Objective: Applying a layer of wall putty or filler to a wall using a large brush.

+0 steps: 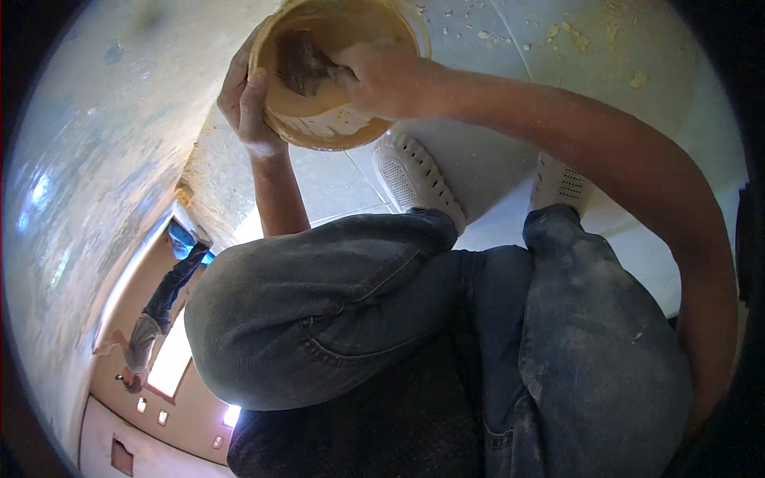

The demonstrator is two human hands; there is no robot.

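Well left of the bucket, the smeared wall [103, 151] rises, cut off by the dark rim of the view; low on that side, far behind the bucket, another person [149, 331] stands by a bright opening, too small for me to tell what their hands do. At the bucket's left side, the left grip [249, 107] clasps its edge, thumb over the rim, probably to steady it against the other arm's push. The bucket [335, 143] itself sits just ahead of the crouching person's shoes, its mouth turned toward them, perhaps to give easy reach inside; its top is cropped, and I can't see whether its base meets the floor. Inside it, a dark tool [299, 64] lies against the tan paste, its far edge hard to separate from the coating. From the bucket's right, the right grip [382, 80] reaches in and looks closed around the tool's handle, though blur hides the fingers. Nearer than the bucket is the left shoe [414, 179]; farther right, the right shoe [558, 185] is partly covered by the forearm, with pale crumbs [574, 36] scattered on the floor [478, 171] beyond.
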